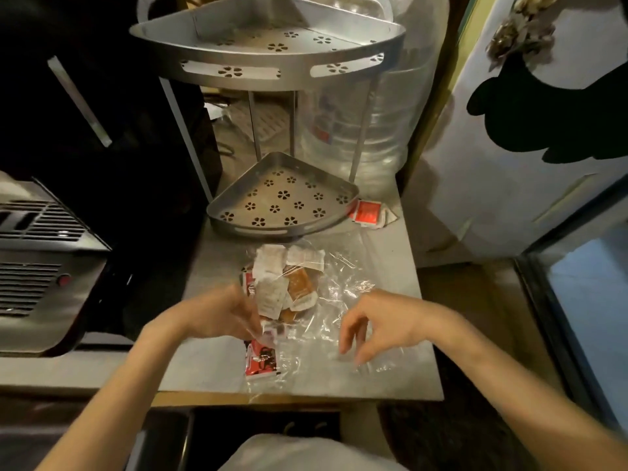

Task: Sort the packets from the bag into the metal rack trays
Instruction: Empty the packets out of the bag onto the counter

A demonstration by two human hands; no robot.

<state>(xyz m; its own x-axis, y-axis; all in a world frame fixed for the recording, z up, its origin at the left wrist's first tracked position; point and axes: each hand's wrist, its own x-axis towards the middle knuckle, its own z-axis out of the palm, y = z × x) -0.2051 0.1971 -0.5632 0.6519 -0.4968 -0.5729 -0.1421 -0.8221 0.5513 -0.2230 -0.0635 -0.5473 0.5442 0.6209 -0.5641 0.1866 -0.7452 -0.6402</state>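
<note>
Grey counter [384,273] under metal rack [282,202], left hand [221,314] pinching clear bag [326,300], right hand [370,321] open, empty

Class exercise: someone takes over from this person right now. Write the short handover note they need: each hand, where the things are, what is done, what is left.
Left hand: at the left edge of the pile of packets, fingers on the clear plastic bag; blur hides whether it grips anything.
Right hand: open, fingers curled over the bag's right side, holding nothing.
The bag lies flat on the counter in front of the metal rack. A red packet sits at the near edge; another red packet lies right of the lower tray.
Done: nothing sorted; the lower tray and upper tray show no packets.
Left: all packets.
</note>
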